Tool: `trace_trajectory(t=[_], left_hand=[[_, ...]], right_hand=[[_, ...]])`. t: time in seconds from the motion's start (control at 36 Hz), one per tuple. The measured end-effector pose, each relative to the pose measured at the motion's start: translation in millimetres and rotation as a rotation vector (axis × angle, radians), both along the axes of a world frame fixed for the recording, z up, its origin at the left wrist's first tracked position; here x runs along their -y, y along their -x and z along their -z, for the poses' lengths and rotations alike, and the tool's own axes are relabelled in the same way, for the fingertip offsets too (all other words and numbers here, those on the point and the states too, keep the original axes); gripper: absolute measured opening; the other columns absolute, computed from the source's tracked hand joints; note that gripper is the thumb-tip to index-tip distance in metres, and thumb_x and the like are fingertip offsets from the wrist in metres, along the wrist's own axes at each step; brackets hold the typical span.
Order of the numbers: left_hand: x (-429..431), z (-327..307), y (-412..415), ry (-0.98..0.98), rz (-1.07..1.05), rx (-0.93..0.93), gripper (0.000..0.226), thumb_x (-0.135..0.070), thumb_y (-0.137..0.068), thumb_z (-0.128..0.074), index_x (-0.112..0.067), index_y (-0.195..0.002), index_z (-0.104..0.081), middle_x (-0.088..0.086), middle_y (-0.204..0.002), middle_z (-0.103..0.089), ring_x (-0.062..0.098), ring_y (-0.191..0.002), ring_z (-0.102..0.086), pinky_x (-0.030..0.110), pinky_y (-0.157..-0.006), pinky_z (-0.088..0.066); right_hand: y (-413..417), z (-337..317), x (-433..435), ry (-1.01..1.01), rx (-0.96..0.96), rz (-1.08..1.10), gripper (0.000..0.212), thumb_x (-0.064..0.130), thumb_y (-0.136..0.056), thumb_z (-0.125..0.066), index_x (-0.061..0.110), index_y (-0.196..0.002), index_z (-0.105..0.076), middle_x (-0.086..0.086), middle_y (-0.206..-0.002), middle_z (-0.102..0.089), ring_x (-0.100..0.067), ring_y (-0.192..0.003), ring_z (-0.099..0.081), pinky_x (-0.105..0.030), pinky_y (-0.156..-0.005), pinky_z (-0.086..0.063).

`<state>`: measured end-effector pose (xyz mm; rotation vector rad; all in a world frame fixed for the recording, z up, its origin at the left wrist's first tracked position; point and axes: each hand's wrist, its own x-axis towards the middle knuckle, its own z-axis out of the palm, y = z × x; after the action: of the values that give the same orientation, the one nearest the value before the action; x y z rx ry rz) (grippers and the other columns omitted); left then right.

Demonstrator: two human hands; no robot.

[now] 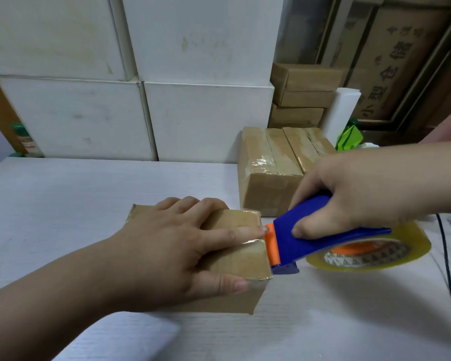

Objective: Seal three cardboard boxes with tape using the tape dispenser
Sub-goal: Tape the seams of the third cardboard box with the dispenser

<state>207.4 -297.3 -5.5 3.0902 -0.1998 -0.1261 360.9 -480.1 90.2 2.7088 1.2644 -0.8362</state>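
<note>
Blue dispenser [284, 239] against small box [235, 259]

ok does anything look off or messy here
Only the taping on the two boxes behind. The nearer taped box has clear tape wrinkled and bunched over its edge. The taped box beside it shows a ragged dark line along its top. Nothing looks spilled or toppled.
</note>
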Motion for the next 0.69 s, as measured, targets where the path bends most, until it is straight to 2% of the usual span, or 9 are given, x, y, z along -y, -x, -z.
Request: trace_trajectory(t=[0.11, 0.19, 0.28, 0.36, 0.44, 0.5, 0.56, 0.64, 0.69], left_hand=[[0.3, 1.9, -1.1, 0.01, 0.003, -0.017, 0.064, -0.091, -0.083, -0.019, -0.084, -0.132, 0.022, -0.027, -0.161, -0.003, 0.011, -0.138, -0.027, 0.026, -0.09, -0.02], [0.0, 3.4, 0.1, 0.018, 0.004, -0.016, 0.063, -0.092, -0.083, -0.017, -0.084, -0.133, 0.02, -0.032, -0.164, 0.011, 0.013, -0.14, -0.027, 0.031, -0.099, -0.024], [-1.1, 4.8, 3.3, 0.027, 0.004, 0.015, 0.063, -0.092, -0.087, -0.019, -0.081, -0.137, 0.017, -0.03, -0.167, 0.016, 0.017, -0.141, -0.031, 0.036, -0.11, -0.028], [-1.1, 3.3, 4.1, 0.038, -0.003, 0.01, 0.06, -0.089, -0.089, -0.015, -0.079, -0.141, 0.013, -0.025, -0.168, 0.016, 0.017, -0.146, -0.024, 0.039, -0.12, -0.019], [-3.9, -0.8, 3.3, 0.182, -0.072, -0.024, 0.051, -0.078, -0.091, -0.006, -0.081, -0.141, 0.004, -0.034, -0.165, -0.003, 0.002, -0.146, -0.016, 0.027, -0.116, -0.012], [-7.0, 0.1, -0.1, 0.318, -0.133, 0.003, 0.046, -0.067, -0.099, -0.015, -0.08, -0.142, -0.002, -0.044, -0.145, -0.03, -0.006, -0.131, -0.027, 0.016, -0.104, -0.019], [-10.7, 4.7, -3.8, 0.405, -0.201, 0.061, 0.051, -0.057, -0.105, -0.032, -0.078, -0.143, -0.006, -0.044, -0.129, -0.045, -0.005, -0.123, -0.038, 0.011, -0.091, -0.026], [-15.8, 10.1, -8.2, 0.504, -0.261, 0.118, 0.055, -0.046, -0.105, -0.049, -0.075, -0.143, -0.02, -0.052, -0.137, -0.046, -0.012, -0.13, -0.042, 0.0, -0.087, -0.027], [-17.7, 11.2, -8.8, 0.565, -0.3, 0.131, 0.054, -0.042, -0.103, -0.056, -0.072, -0.141, -0.031, -0.055, -0.131, -0.048, -0.019, -0.127, -0.044, 0.001, -0.093, -0.03]], right_hand=[[13.7, -3.2, -14.3, 0.1, 0.147, -0.049, 0.044, 0.075, -0.074, -0.068, 0.042, -0.103, -0.073, 0.019, -0.086, -0.077, -0.005, -0.078, -0.075, -0.027, -0.075, -0.065], [29.3, 0.7, -20.3, 0.157, 0.274, -0.076, 0.043, 0.071, -0.078, -0.067, 0.036, -0.102, -0.072, 0.013, -0.085, -0.075, -0.008, -0.078, -0.072, -0.023, -0.066, -0.058], [41.0, 19.2, -22.4, 0.128, 0.448, -0.136, 0.034, 0.062, -0.081, -0.063, 0.027, -0.078, -0.061, 0.007, -0.074, -0.063, -0.013, -0.069, -0.062, -0.029, -0.06, -0.052], [44.9, 32.5, -21.4, 0.134, 0.52, -0.113, 0.033, 0.054, -0.078, -0.063, 0.023, -0.07, -0.056, 0.005, -0.068, -0.058, -0.017, -0.067, -0.061, -0.031, -0.063, -0.055], [40.1, 24.7, -12.5, 0.114, 0.55, 0.001, 0.033, 0.058, -0.074, -0.063, 0.026, -0.076, -0.065, 0.006, -0.072, -0.064, -0.014, -0.07, -0.063, -0.033, -0.065, -0.059], [36.0, 17.4, -3.4, 0.08, 0.582, 0.065, 0.041, 0.066, -0.073, -0.055, 0.031, -0.09, -0.068, 0.007, -0.079, -0.068, -0.013, -0.073, -0.064, -0.037, -0.07, -0.062], [33.5, 12.8, 5.9, 0.031, 0.614, 0.121, 0.049, 0.07, -0.072, -0.047, 0.035, -0.097, -0.07, 0.007, -0.082, -0.071, -0.012, -0.075, -0.066, -0.037, -0.07, -0.062], [31.5, 11.3, 20.1, -0.109, 0.67, 0.204, 0.043, 0.07, -0.08, -0.05, 0.038, -0.099, -0.072, 0.009, -0.083, -0.073, -0.009, -0.073, -0.064, -0.034, -0.066, -0.061], [34.4, 16.7, 26.9, -0.224, 0.71, 0.255, 0.045, 0.07, -0.079, -0.05, 0.038, -0.101, -0.072, 0.011, -0.084, -0.072, -0.011, -0.072, -0.063, -0.035, -0.064, -0.06]])
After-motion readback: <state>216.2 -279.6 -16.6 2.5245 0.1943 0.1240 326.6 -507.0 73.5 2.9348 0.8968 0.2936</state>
